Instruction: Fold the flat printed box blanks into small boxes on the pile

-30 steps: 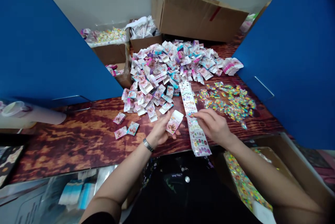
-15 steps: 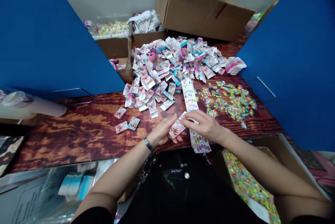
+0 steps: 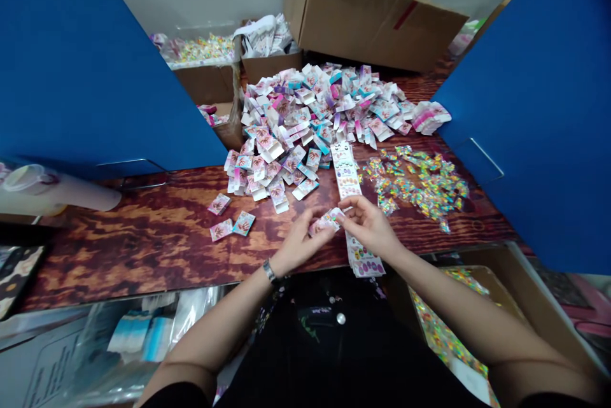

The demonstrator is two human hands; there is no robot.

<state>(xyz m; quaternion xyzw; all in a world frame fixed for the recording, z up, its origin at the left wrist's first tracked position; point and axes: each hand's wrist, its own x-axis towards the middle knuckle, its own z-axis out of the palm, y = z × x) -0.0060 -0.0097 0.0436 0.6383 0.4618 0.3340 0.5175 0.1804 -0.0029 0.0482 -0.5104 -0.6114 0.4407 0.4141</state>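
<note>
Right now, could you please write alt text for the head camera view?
The left hand and right hand hold a small printed card over a wooden table, beside a long printed strip, with a large heap of cards behind.

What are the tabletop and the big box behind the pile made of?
The tabletop looks like glossy varnished wood, perhaps laminate, with swirling dark grain. The box looks like matte brown cardboard, with creased, bending flaps.

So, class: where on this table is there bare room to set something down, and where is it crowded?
Bare wood of the table lies left of the three loose cards, below the pale cylinder. A narrower bare strip runs below the sachets, right of the printed strip. It is crowded at the card pile.
</note>
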